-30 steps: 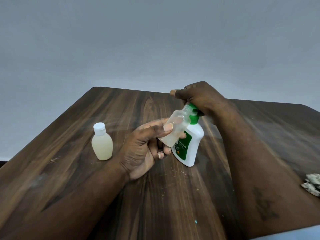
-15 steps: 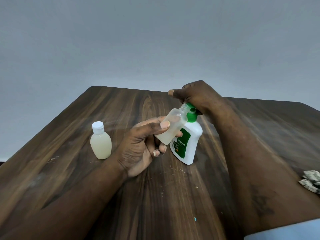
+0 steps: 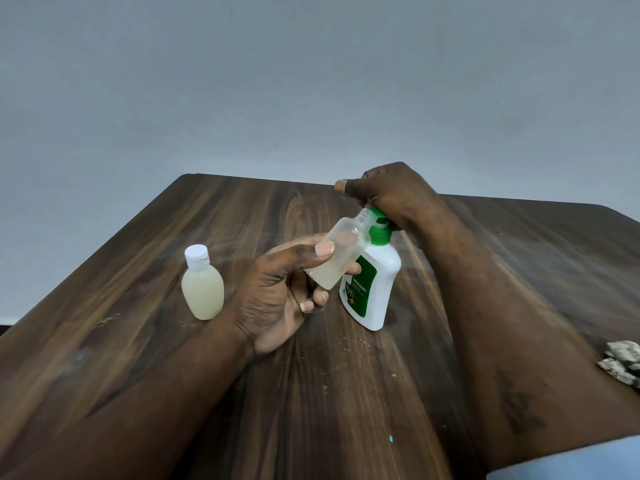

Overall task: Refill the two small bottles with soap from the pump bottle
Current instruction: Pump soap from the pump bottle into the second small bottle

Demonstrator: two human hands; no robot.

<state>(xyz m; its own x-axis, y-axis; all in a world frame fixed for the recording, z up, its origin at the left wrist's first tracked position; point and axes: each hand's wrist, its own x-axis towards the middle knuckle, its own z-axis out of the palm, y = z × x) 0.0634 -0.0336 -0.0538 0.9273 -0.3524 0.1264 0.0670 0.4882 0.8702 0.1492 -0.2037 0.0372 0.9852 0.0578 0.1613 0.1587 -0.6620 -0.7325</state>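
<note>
My left hand (image 3: 280, 299) grips an uncapped small clear bottle (image 3: 337, 252), tilted so its open neck meets the green spout of the white pump bottle (image 3: 375, 282). A little pale soap lies at the small bottle's bottom. My right hand (image 3: 391, 195) rests on top of the green pump head, fingers curled round it, thumb sticking out to the left. The pump bottle stands on the dark wooden table (image 3: 346, 393). A second small bottle (image 3: 202, 284), capped in white and full of pale soap, stands upright to the left, apart from my hand.
A crumpled patterned cloth (image 3: 623, 362) lies at the table's right edge. A grey wall rises behind the table's far edge. A light blue sleeve (image 3: 571, 459) shows at the bottom right.
Both hands and the bottles hold nearly the same positions; only slight shifts of the view show.
</note>
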